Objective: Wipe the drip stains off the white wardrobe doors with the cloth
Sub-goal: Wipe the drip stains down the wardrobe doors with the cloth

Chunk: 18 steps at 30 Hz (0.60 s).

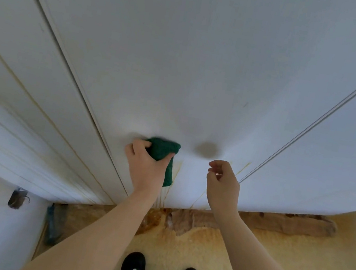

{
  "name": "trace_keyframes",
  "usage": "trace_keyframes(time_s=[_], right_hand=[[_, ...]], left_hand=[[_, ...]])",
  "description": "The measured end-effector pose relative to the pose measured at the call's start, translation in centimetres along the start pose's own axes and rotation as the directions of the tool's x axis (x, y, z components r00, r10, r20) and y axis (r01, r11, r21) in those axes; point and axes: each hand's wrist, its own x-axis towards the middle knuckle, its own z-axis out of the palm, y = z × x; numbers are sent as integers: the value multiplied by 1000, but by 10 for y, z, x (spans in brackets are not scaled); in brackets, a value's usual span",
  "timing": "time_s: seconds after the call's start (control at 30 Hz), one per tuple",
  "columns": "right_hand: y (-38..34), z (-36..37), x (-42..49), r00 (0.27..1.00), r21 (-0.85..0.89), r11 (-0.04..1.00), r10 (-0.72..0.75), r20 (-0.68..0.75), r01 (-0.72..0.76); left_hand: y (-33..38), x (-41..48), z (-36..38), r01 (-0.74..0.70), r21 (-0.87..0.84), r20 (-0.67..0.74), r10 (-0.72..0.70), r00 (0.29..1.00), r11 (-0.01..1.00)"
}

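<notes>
Wiping step in hand: left hand (145, 169) grips the green cloth (165, 150) against the lower wardrobe door (207, 69), near its left edge; right hand (222, 186) hangs loosely curled, empty. Yellow drip stains (178, 166) below the cloth call for a downward stroke

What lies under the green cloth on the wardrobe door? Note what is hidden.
The left hand grips the green cloth against the white door. Yellowish drip streaks run down from its lower edge. The door surface beneath it is covered; stains there cannot be seen.
</notes>
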Motion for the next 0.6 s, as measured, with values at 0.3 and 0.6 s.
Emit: trace_keyframes(time_s=[0.3,0.6], right_hand=[[3,5,-2,853,-285,841,-507,-120,460],[18,-8,24,511,-684,287,-847,145,671]], left_hand=[[2,-3,5,28,-10,-56,-28,998,1000],[8,-16,19,40,31,-229,-32,973,999]])
